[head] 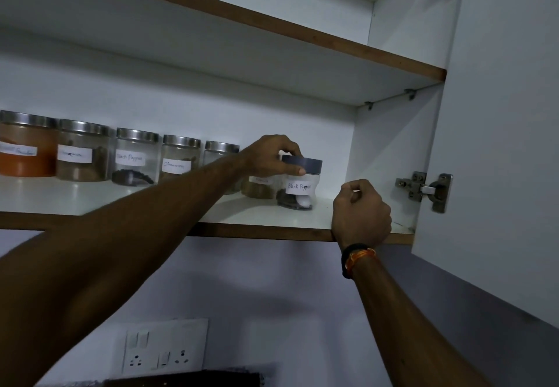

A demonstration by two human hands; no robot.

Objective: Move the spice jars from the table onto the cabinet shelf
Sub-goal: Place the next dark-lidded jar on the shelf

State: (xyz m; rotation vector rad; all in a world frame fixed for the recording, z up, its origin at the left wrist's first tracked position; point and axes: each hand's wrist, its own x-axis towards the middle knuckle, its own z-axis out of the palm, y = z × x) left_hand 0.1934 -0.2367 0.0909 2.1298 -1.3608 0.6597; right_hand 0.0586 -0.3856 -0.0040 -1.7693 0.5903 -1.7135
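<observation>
Toward the right end of the white cabinet shelf [257,217] with its brown wooden front edge, the left hand [272,156] grips the dark grey lid of a small clear plastic jar labelled "Black Pepper" [298,188], fingers curled over the top and thumb pressed along the lid's side. This jar stands upright on the shelf, a short way back from the front edge, just beside a partly hidden jar of brown powder [261,188]. Further left along the shelf's back runs a row of clear glass jars with steel lids [136,156], each with a white label, ending in a jar of orange powder [27,144]. The right hand [361,212] is loosely curled, holding nothing, at the shelf's front edge near the right corner; a black and orange wristband [357,259] circles its wrist. The white cabinet door [499,144] stands open to the right.
</observation>
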